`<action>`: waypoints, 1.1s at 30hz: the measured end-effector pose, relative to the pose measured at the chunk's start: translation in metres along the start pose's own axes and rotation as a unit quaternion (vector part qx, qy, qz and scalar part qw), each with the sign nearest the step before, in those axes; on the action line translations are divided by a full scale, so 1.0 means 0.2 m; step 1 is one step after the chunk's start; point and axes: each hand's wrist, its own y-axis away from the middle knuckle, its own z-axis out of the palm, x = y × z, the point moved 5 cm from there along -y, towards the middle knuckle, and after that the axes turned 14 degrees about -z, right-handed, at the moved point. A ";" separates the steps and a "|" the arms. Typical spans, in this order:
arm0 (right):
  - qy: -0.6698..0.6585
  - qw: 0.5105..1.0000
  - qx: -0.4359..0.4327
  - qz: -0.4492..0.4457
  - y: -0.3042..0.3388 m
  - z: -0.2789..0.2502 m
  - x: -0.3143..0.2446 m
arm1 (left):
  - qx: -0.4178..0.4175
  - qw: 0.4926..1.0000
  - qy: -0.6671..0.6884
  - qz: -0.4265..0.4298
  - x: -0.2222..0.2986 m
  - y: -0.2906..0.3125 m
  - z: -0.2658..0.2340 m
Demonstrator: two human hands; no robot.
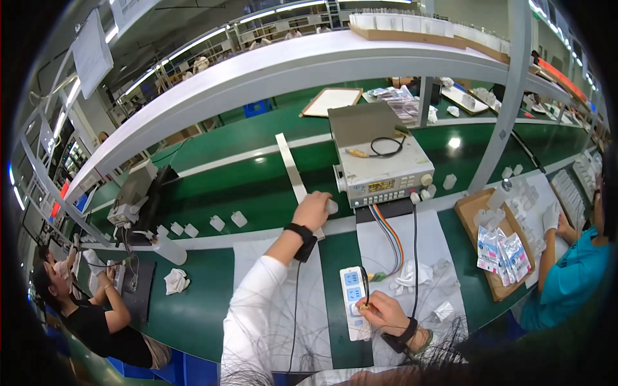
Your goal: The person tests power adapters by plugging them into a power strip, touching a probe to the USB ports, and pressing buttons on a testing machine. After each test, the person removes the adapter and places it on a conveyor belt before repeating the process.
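A green table with a pale grey lengthwise rail [264, 235], seen from above its near edge. The left hand [313, 210], at the end of a white sleeve, reaches across the rail toward the middle of the table; its fingers are curled at a small white plastic block [331, 207], just left of a grey metal bench instrument [384, 161] with a lit display. Whether the fingers grip the block cannot be told. The right hand [386, 313], near the table's near edge, is closed in a pinch, thumb and fingertips together on the small brass-coloured end [362, 307] of a black cable, over a white power strip [353, 294] with blue socket faces.

Two white sheets [315, 315] lie on the near part of the table, one on either side of the strip; on the right-hand one lie a crumpled white cloth [412, 276] and multicoloured flat wires [389, 235] running from the instrument. Similar white blocks [239, 219] stand beyond the rail toward the table's left end, near a white cylindrical bottle [169, 249]. Farther right, a brown cardboard tray [505, 284] holds printed plastic packets [502, 256], beside a co-worker in a blue-green top [573, 264].
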 end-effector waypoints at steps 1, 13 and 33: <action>0.002 1.000 0.001 -0.005 0.00 -0.01 0.00 | -0.026 0.996 -0.080 -0.011 -0.06 -0.08 0.10; -0.015 1.000 -0.005 0.026 0.07 -0.03 0.08 | -0.160 0.778 -0.551 -0.256 -0.70 -0.37 0.12; -0.005 1.000 0.012 -0.020 0.03 -0.03 0.03 | -0.273 0.850 0.442 -0.089 0.16 0.64 0.01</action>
